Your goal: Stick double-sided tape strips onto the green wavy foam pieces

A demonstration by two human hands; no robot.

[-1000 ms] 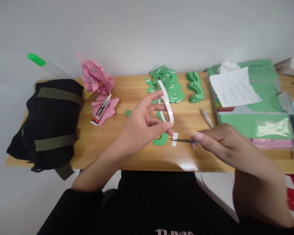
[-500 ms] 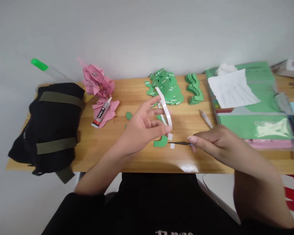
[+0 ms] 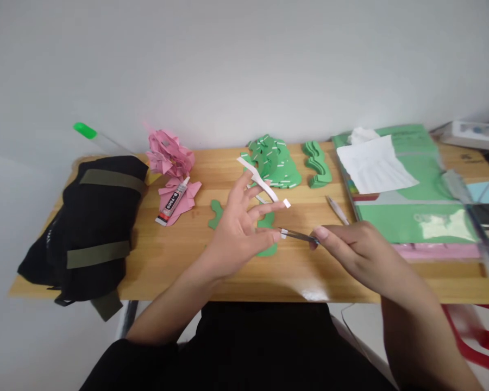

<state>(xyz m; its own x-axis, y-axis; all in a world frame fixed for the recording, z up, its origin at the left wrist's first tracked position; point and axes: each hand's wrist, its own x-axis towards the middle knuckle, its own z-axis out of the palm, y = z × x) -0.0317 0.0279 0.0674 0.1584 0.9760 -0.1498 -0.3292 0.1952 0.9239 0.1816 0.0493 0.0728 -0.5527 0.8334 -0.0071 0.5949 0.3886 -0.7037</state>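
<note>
My left hand (image 3: 240, 228) is raised over the table with fingers partly curled. A narrow white strip (image 3: 264, 187) runs across its fingers, and a small white square (image 3: 286, 203) sits at one fingertip. My right hand (image 3: 350, 247) pinches dark, slim tweezers (image 3: 299, 235), whose tips reach my left thumb. Another small white piece (image 3: 283, 233) is at those tips, touching or very near the thumb. Beneath my left hand lies a curved green cut-out (image 3: 268, 251), partly hidden. A smaller green cut-out (image 3: 215, 213) rests to its left.
Behind lie a pile of green pieces with white strips (image 3: 275, 163) and a green stack (image 3: 318, 164). Left are a black bag (image 3: 101, 228), pink scraps (image 3: 169, 155) and a glue tube (image 3: 173, 201). Right are a pen (image 3: 337, 210), a green folder (image 3: 411, 214) and white paper (image 3: 378, 165).
My left thumb has come off the white strip, which now leans further left across the fingers. The tweezers' tips have moved to the thumb with a white piece. The view has shifted slightly.
</note>
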